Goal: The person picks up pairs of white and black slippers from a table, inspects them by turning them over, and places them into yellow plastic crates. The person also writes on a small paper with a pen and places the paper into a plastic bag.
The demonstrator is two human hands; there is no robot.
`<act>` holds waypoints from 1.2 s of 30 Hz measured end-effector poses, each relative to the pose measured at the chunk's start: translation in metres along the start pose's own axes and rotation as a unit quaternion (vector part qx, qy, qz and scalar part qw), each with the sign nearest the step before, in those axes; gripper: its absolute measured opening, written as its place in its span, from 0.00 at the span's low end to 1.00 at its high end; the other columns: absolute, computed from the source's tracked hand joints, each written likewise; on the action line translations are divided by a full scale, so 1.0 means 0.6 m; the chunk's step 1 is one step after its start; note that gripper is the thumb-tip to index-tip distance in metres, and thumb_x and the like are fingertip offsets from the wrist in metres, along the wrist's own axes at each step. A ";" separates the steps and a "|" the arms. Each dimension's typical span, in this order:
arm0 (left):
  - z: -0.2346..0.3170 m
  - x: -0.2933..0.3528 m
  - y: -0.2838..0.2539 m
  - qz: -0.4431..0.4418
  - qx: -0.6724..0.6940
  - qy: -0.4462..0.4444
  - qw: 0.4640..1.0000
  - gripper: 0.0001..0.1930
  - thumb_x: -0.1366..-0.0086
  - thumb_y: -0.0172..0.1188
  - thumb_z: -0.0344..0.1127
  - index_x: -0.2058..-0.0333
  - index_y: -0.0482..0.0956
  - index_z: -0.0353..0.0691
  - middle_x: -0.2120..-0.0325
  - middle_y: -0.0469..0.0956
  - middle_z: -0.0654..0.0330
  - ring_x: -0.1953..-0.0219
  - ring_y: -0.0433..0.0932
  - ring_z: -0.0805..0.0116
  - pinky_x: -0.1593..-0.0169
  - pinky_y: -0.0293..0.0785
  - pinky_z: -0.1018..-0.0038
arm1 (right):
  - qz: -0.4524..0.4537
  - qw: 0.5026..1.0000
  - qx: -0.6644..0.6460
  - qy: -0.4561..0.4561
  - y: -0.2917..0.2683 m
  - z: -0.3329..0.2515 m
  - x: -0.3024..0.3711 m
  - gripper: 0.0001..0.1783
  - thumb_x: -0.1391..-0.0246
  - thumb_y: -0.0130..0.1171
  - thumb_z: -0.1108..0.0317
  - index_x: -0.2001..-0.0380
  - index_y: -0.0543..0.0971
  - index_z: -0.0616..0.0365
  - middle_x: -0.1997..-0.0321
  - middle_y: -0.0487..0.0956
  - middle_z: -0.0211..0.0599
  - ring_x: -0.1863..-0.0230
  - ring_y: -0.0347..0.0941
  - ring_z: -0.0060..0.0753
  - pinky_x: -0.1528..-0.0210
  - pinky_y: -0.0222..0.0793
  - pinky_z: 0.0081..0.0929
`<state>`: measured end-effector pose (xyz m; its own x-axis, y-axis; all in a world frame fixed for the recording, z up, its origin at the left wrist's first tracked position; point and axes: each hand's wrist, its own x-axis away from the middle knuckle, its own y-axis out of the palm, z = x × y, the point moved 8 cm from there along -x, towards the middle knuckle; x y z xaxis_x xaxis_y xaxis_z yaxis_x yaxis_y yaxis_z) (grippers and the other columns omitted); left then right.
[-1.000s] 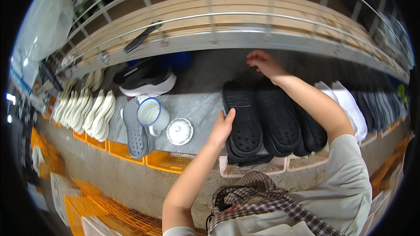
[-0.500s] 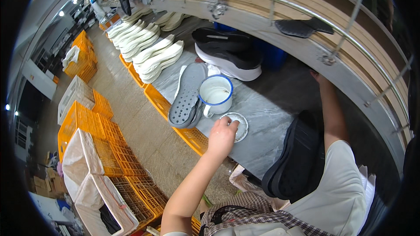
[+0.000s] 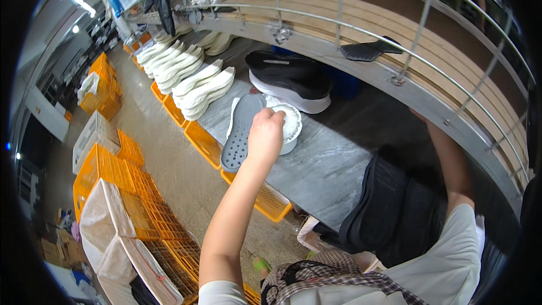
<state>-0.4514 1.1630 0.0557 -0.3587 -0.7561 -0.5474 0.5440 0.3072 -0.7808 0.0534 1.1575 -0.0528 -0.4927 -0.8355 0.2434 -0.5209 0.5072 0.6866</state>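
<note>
My left hand [image 3: 265, 134] pinches a round white lid [image 3: 292, 124] at its middle and holds it over the mouth of a white enamel mug [image 3: 288, 148]. The lid covers most of the mug's opening. Beside the mug, on its left, lies a grey shoe sole [image 3: 236, 135] with round holes. My right forearm [image 3: 449, 152] reaches in under the shelf edge, and the hand at its end is hidden there, so its fingers do not show. Black soles [image 3: 375, 203] lie near that arm on the grey tabletop [image 3: 327, 164].
Black and white soles [image 3: 291, 82] are stacked behind the mug. Rows of cream soles [image 3: 197, 87] line the far left of the table. A wire-railed shelf [image 3: 316, 42] overhangs the back, with a black flat piece [image 3: 367, 51] on its edge. Orange crates [image 3: 135, 192] stand at left.
My left hand has lifted the lid from the tabletop and brought it up and away from me, onto or just over the mug. The right hand has slipped out of sight behind the shelf edge.
</note>
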 end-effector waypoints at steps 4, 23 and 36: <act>-0.026 -0.014 0.030 -0.019 -0.009 -0.003 1.000 0.09 0.47 0.58 0.28 0.65 0.79 0.38 0.67 0.75 0.49 0.61 0.74 0.50 0.56 0.71 0.63 | -0.022 0.994 -0.026 0.101 0.031 0.002 0.196 0.24 0.46 0.52 0.54 0.51 0.65 0.57 0.52 0.69 0.53 0.56 0.68 0.43 0.62 0.71 0.31; -0.056 0.285 -0.150 -0.025 0.725 -0.309 0.615 0.34 0.31 0.41 0.51 0.35 0.37 0.45 0.37 0.51 0.50 0.37 0.55 0.55 0.36 0.53 0.60 | -0.353 0.724 0.574 -0.147 0.378 0.352 0.794 0.53 0.62 0.57 0.74 0.35 0.38 0.64 0.32 0.47 0.58 0.31 0.46 0.48 0.33 0.44 0.34; -0.221 0.484 -0.202 0.034 0.838 -0.321 0.440 0.27 0.34 0.46 0.52 0.47 0.65 0.35 0.54 0.74 0.54 0.54 0.75 0.61 0.51 0.74 0.65 | -0.429 0.786 0.434 -0.103 0.465 0.573 0.885 0.28 0.39 0.49 0.60 0.40 0.60 0.61 0.47 0.63 0.39 0.47 0.60 0.30 0.45 0.59 0.26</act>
<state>-0.7219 0.9825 -0.0488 -0.3020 -0.9510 0.0666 0.5254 -0.1077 0.8440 -0.5931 0.9282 0.0323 0.2427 -0.9420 -0.2319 -0.9582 -0.1953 -0.2092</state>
